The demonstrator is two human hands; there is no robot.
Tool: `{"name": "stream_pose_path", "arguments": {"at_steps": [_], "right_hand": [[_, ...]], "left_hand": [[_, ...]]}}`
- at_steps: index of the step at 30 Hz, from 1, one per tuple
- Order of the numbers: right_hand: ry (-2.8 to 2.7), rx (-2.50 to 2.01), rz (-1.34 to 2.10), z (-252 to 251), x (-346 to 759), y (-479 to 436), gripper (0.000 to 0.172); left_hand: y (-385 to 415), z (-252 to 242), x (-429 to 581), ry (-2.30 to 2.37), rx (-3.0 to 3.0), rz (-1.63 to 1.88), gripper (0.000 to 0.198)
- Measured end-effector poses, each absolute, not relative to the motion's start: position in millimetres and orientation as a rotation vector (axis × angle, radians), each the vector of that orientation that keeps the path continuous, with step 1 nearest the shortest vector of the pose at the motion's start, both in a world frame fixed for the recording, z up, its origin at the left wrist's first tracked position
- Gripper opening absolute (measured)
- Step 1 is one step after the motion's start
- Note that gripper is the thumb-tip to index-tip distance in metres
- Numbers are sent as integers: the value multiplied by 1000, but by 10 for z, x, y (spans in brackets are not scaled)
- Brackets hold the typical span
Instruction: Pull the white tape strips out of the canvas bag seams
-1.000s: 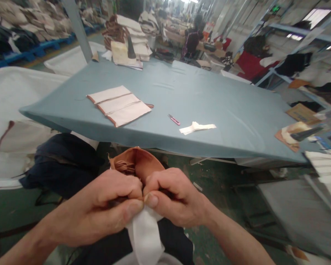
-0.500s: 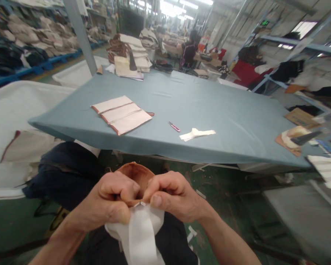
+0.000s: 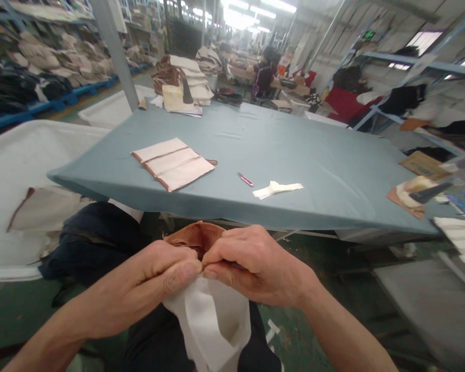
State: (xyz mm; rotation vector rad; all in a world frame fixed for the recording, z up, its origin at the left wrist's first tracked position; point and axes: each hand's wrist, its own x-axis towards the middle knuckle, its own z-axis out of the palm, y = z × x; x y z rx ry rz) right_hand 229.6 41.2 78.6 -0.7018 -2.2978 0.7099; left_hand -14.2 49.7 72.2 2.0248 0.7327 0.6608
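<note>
Between my hands hangs a fabric piece, with white cloth (image 3: pixel 213 320) below and a brown, leather-like part (image 3: pixel 196 235) above. My left hand (image 3: pixel 166 274) is closed on it, thumb and fingers pinching the seam where white meets brown. Pressed close beside it, my right hand (image 3: pixel 244 263) pinches the same edge, its thumb almost touching the left thumb. The fingertips hide the exact spot they grip. On the table ahead lie a pair of small red-handled thread snips (image 3: pixel 245 179) and a cream strip (image 3: pixel 277 189).
A blue-covered table (image 3: pixel 294 150) spans the front, with a flat cream panel with brown edging (image 3: pixel 174 164) on it. Stacked cloth (image 3: pixel 189 77) stands at its far left. A white bin (image 3: pixel 34 150) is to the left. A person (image 3: pixel 262 77) sits farther back.
My hands have drawn closer together at the seam, and my left thumb now lies along the edge. The white cloth has swung out to the right and opened into a fold.
</note>
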Motion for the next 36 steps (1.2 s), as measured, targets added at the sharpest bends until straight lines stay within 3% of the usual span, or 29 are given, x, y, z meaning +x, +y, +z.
{"name": "stream_pose_path", "arguments": {"at_steps": [6,15,17,22,25,36], "right_hand": [[-2232,-675,883,675,2301,427,23],[-2165,-790,993,636,2306,599,26],[-2092,-853,1087,564,2284,656,31],[-1611,-793,1612,246,2066,721,64],[-1383,-738,1786,86,1953,717,71],[-1430,-894,1683,360,2185,695,63]], "left_hand": [[459,569,-189,738,2370,673,36],[681,566,-143,714,2064,611,36],[697,569,-92,763,1967,639,38],[599,432,86,779,1528,829,49],[534,284,189,742,1266,956,58],[700,217,35,738,1495,779,52]]}}
